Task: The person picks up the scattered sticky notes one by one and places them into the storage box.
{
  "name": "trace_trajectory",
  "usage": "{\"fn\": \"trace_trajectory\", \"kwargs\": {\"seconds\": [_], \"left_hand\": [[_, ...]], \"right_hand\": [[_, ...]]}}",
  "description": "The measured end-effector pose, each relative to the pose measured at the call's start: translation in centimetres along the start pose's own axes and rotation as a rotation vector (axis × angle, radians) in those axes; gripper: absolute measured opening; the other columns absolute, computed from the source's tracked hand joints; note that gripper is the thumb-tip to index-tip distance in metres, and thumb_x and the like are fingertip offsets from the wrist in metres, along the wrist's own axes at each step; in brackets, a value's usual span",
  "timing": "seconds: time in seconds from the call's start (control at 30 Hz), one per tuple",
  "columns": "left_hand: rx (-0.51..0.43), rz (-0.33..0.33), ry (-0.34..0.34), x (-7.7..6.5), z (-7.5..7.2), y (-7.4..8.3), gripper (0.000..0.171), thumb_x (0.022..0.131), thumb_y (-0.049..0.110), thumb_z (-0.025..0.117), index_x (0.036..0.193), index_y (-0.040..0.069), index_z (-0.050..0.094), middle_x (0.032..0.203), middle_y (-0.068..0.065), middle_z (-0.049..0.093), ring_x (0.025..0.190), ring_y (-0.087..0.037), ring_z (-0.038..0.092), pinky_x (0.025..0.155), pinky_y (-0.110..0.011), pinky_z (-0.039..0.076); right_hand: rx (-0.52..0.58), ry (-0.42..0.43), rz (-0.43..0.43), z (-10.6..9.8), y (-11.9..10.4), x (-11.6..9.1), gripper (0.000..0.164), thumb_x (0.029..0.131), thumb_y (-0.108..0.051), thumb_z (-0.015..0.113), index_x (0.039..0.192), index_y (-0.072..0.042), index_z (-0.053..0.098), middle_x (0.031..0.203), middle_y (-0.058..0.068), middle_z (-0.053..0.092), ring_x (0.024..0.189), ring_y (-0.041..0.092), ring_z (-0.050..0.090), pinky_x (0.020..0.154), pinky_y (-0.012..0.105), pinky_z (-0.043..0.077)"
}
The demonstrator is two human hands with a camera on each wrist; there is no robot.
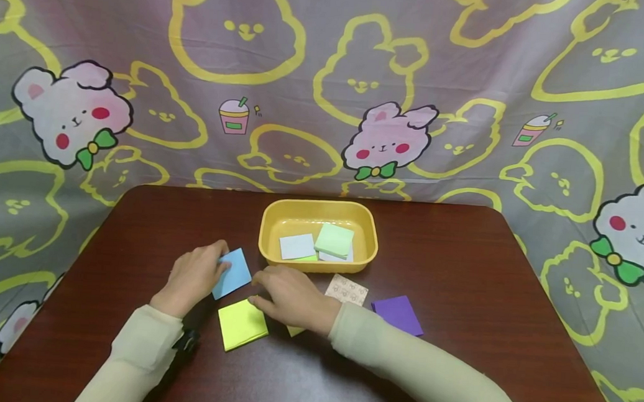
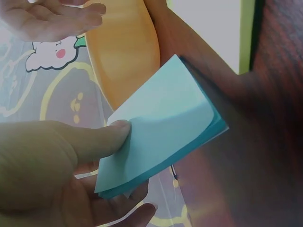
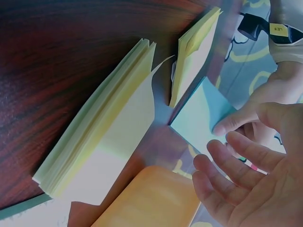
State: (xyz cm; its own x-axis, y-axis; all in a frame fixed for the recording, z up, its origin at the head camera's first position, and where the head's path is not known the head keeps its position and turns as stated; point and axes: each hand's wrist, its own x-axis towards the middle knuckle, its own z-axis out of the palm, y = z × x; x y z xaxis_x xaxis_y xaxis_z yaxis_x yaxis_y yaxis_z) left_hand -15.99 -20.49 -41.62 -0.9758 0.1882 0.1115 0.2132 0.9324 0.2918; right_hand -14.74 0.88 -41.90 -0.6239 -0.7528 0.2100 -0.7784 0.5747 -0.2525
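Observation:
My left hand [image 1: 193,276] pinches a blue sticky note pad [image 1: 235,274] at the left of the table, thumb on top and fingers beneath. In the left wrist view the pad [image 2: 156,118] is tilted, its layered edge showing. Just right of it, my right hand [image 1: 287,295] hovers with loosely bent fingers and holds nothing. A bright yellow note pad [image 1: 240,326] lies below both hands, close to the right fingertips. Partly hidden under the right hand and wrist is a tan-yellow pad [image 1: 295,331].
A yellow plastic basin [image 1: 317,267] stands behind the hands, with a mint-green pad [image 1: 334,240] and white pads [image 1: 297,247] inside. A patterned beige pad [image 1: 348,289] and a purple pad [image 1: 399,314] lie near the right forearm. A patterned curtain [image 1: 309,69] hangs behind the table.

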Motion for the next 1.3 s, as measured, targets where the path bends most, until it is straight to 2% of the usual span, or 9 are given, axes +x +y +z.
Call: {"fn": "trace_trajectory", "kwargs": {"seconds": [0.67, 1.0, 1.3], "left_hand": [[-0.011, 0.047, 0.018, 0.0, -1.1, 0.5, 0.016, 0.082, 0.017, 0.069, 0.090, 0.009, 0.057, 0.071, -0.004, 0.058, 0.051, -0.016, 0.046, 0.045, -0.035, 0.038], [0.005, 0.053, 0.027, 0.1, -2.0, 0.6, 0.016, 0.082, 0.016, 0.069, 0.090, 0.008, 0.058, 0.071, -0.005, 0.059, 0.052, -0.016, 0.047, 0.045, -0.035, 0.038], [0.001, 0.052, 0.026, 0.1, -2.4, 0.9, 0.016, 0.082, 0.016, 0.069, 0.091, 0.008, 0.058, 0.071, -0.004, 0.059, 0.052, -0.016, 0.046, 0.045, -0.035, 0.038]], "right_hand": [[0.015, -0.019, 0.017, -0.7, -0.1, 1.0, 0.034, 0.092, -0.037, 0.055, 0.106, -0.008, 0.067, 0.093, 0.001, 0.066, 0.078, 0.008, 0.056, 0.068, 0.021, 0.046], [0.011, -0.015, 0.060, -0.8, 0.0, 1.4, 0.036, 0.091, -0.038, 0.056, 0.111, -0.011, 0.066, 0.102, -0.003, 0.066, 0.088, 0.010, 0.060, 0.073, 0.023, 0.048], [0.034, -0.012, 0.063, -1.0, 0.2, 1.6, 0.035, 0.091, -0.038, 0.055, 0.109, -0.010, 0.066, 0.099, -0.004, 0.066, 0.086, 0.008, 0.059, 0.071, 0.022, 0.047]]}}
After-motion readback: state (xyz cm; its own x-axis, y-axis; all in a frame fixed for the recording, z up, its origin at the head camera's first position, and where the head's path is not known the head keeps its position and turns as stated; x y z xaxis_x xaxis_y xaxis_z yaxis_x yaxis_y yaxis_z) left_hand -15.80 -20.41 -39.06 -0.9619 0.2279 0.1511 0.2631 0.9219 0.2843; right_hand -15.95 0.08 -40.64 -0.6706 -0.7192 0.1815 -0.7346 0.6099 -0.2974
